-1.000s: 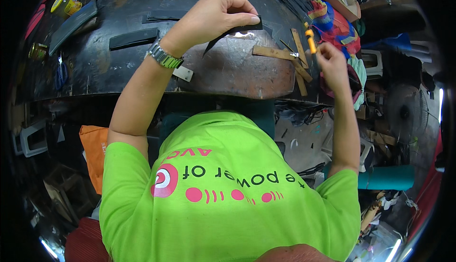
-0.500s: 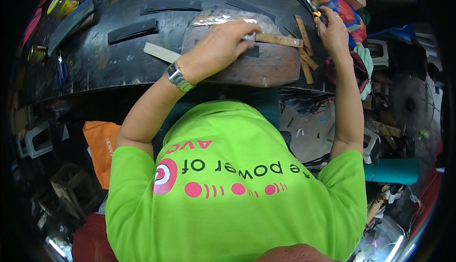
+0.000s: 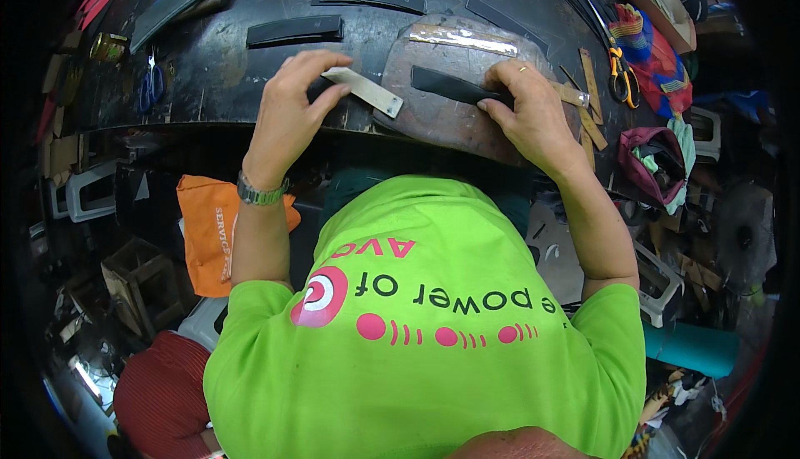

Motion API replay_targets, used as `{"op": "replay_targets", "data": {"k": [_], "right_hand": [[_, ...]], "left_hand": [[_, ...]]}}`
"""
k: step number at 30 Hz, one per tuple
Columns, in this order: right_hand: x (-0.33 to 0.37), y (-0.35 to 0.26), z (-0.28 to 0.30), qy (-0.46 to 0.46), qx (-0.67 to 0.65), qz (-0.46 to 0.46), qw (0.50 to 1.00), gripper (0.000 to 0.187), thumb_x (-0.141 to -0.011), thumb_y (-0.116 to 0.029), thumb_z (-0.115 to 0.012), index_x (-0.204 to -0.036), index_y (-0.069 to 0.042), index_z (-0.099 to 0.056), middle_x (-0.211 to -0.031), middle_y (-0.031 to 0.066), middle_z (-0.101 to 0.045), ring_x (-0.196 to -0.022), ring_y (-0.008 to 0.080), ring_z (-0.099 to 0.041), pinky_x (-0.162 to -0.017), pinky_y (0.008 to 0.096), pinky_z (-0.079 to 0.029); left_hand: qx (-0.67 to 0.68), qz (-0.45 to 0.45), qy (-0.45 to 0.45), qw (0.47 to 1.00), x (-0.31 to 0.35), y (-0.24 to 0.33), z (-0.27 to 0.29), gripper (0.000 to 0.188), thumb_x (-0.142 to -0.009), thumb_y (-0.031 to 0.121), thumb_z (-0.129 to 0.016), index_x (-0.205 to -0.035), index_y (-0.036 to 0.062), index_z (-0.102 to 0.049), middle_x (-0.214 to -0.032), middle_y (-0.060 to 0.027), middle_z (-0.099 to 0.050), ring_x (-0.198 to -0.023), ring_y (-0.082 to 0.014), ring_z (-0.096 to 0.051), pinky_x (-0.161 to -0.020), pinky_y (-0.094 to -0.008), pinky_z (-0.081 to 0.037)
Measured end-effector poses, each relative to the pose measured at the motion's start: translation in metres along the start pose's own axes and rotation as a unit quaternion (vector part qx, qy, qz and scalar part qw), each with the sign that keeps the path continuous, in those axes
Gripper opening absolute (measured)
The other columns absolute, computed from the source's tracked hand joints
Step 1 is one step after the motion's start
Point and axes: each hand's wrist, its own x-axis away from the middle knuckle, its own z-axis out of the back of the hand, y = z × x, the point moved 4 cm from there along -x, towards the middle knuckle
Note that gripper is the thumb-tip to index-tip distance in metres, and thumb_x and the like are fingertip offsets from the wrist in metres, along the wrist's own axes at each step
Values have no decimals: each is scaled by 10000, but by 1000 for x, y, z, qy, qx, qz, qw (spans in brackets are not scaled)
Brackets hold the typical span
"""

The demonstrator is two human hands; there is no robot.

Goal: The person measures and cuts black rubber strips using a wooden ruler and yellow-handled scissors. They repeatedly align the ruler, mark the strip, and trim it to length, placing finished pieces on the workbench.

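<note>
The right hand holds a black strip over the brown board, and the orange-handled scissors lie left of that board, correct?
Wrong side: in the head view, the orange-handled scissors lie right of the brown board. The right hand does hold a black strip over it.

One pale bar (image 3: 373,95) — two scissors (image 3: 617,57) (image 3: 152,74)

Black strip (image 3: 450,84) over brown board (image 3: 446,126), slanted pale bar (image 3: 368,92) nearby

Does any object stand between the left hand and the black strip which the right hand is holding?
Yes: the pale flat bar lies between the left hand and the black strip in the right hand. One end is by the left hand's thumb; the other overlaps the left edge of the brown board.
</note>
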Motion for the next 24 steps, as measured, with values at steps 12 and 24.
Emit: {"op": "replay_targets", "data": {"k": [12, 24], "right_hand": [[-79, 88, 32, 27, -155, -112, 981, 176, -914, -69, -749, -1081, -14, -735, -932, 9, -707, -874, 89, -632, -824, 249, -514], [20, 51, 74, -13, 210, -36, 977, 252, -886, -104, -726, -1125, -26, -725, -1087, 149, -700, -1027, 342, -670, -913, 417, -535]], "left_hand": [[-41, -84, -60, 994, 11, -4, -17, 412, -809, 26, -760, -1215, 70, -705, -1318, -83, -664, -1238, -319, -551, -1085, -433, -439], [-62, -125, -68, 988, 1, -1, -14, 337, -829, 110, -784, -1161, 86, -728, -1110, -51, -706, -1101, -266, -607, -971, -404, -428]]}}
